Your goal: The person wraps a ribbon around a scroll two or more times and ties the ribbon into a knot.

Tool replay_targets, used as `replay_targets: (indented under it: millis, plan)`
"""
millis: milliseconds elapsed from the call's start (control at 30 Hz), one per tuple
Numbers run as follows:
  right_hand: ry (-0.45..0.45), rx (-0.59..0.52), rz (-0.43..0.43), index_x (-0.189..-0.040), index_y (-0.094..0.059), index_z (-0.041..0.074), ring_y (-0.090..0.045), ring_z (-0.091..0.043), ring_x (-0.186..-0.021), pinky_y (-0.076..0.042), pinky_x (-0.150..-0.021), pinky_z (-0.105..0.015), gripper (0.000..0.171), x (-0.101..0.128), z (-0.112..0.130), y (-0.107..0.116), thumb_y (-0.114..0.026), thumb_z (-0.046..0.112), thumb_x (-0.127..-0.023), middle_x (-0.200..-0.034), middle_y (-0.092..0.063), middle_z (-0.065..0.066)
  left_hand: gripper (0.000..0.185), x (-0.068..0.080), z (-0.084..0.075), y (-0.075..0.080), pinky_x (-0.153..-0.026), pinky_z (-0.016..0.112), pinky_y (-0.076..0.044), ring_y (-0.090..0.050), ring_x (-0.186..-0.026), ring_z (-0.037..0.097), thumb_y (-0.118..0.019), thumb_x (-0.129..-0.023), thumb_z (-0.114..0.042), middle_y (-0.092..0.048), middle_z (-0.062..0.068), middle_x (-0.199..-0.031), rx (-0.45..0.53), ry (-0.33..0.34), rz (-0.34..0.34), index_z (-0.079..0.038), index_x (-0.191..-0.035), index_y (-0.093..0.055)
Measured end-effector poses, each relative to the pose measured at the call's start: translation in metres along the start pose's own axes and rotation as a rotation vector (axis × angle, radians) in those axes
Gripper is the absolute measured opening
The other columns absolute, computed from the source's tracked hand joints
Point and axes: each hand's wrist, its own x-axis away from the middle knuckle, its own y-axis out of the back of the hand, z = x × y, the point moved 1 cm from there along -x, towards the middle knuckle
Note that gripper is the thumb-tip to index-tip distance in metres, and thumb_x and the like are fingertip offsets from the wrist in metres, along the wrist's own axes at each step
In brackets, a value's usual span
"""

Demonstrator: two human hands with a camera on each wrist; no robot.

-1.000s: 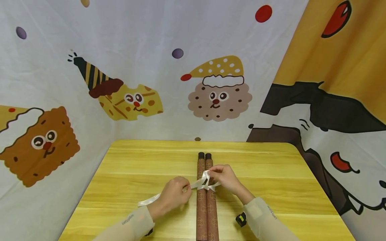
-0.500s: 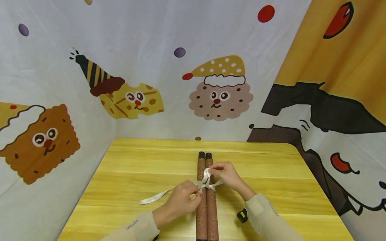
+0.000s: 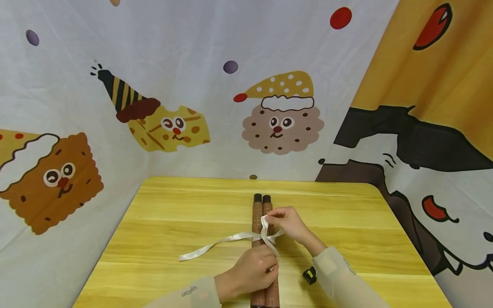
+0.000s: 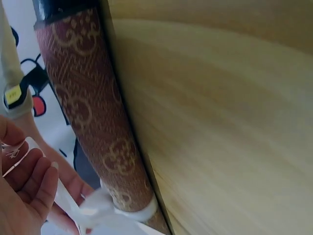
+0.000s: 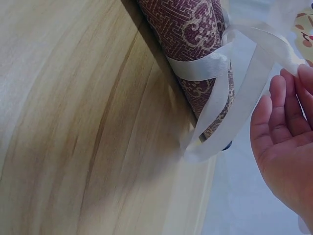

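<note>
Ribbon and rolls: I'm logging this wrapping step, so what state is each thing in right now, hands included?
Rolls: two, side by side, lying flat on the table.
Ribbon: wrapped around the rolls, crossed on top, one tail trailing left on the table.
Left hand: over the rolls, pinching the ribbon.
Right hand: pinching the ribbon at the crossing.

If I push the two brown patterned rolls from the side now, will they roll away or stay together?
The rolls are round tubes on a smooth wooden table, so alone they would probably roll. The white ribbon wraps both, so they likely move as a pair and roll less. The ribbon looks thin and floppy, held by the left hand and right hand, so the binding may be loose.
</note>
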Motion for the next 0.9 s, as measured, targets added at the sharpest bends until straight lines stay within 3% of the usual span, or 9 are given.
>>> replay_targets:
  millis: [133, 333, 500, 667, 767, 900]
  plan:
    - [-0.006, 0.022, -0.002, -0.103, -0.082, 0.008, -0.068, -0.018, -0.089, -0.056, -0.078, -0.035, 0.014, 0.001, 0.000, 0.002, -0.074, 0.018, -0.099, -0.099, -0.078, -0.003, 0.013, -0.006, -0.007, -0.007, -0.085, 0.013, -0.051, -0.065, -0.081, 0.006, -0.079, -0.084, -0.005, -0.069, -0.007, -0.081, -0.011, -0.063, 0.046, -0.015, -0.076, -0.075]
    - [0.000, 0.034, 0.013, -0.102, -0.082, 0.011, -0.068, -0.025, -0.089, -0.058, -0.076, -0.041, 0.010, 0.002, 0.000, 0.004, -0.074, 0.016, -0.098, -0.096, -0.077, -0.001, 0.007, -0.015, -0.016, -0.021, -0.077, 0.014, -0.047, -0.061, -0.080, 0.005, -0.079, -0.089, -0.014, -0.073, -0.009, -0.087, -0.153, -0.174, 0.140, -0.018, -0.084, -0.078]
    - [0.010, 0.029, 0.020, -0.102, -0.082, 0.009, -0.068, -0.023, -0.087, -0.058, -0.074, -0.041, 0.010, 0.003, -0.002, 0.005, -0.075, 0.016, -0.098, -0.097, -0.077, -0.001, 0.007, -0.017, -0.012, -0.031, -0.080, 0.017, -0.049, -0.061, -0.083, 0.005, -0.077, -0.094, -0.022, -0.071, -0.010, -0.089, -0.265, -0.164, 0.243, -0.020, -0.088, -0.078]
    - [0.011, 0.016, 0.030, -0.103, -0.081, 0.008, -0.068, -0.021, -0.090, -0.058, -0.077, -0.036, 0.012, 0.003, -0.002, 0.005, -0.075, 0.017, -0.098, -0.098, -0.077, -0.003, 0.029, -0.013, 0.002, -0.030, -0.085, 0.018, -0.051, -0.061, -0.084, 0.003, -0.071, -0.099, -0.048, -0.069, -0.012, -0.086, -0.295, -0.095, 0.295, -0.021, -0.088, -0.077]
    - [0.010, 0.016, 0.036, -0.103, -0.081, 0.008, -0.068, -0.021, -0.090, -0.058, -0.078, -0.038, 0.011, 0.003, -0.003, 0.005, -0.074, 0.016, -0.098, -0.097, -0.077, -0.003, 0.039, -0.010, 0.010, -0.024, -0.086, 0.021, -0.052, -0.064, -0.084, 0.003, -0.069, -0.097, -0.055, -0.070, -0.011, -0.086, -0.250, -0.034, 0.248, -0.019, -0.088, -0.078]
    - [0.012, 0.013, 0.039, -0.104, -0.081, 0.006, -0.068, -0.021, -0.089, -0.058, -0.077, -0.037, 0.012, 0.003, -0.003, 0.005, -0.074, 0.014, -0.098, -0.098, -0.077, -0.004, 0.024, -0.007, 0.023, -0.014, -0.074, 0.022, -0.050, -0.060, -0.075, 0.006, -0.077, -0.096, -0.035, -0.066, -0.009, -0.078, -0.197, 0.073, 0.082, -0.017, -0.080, -0.074]
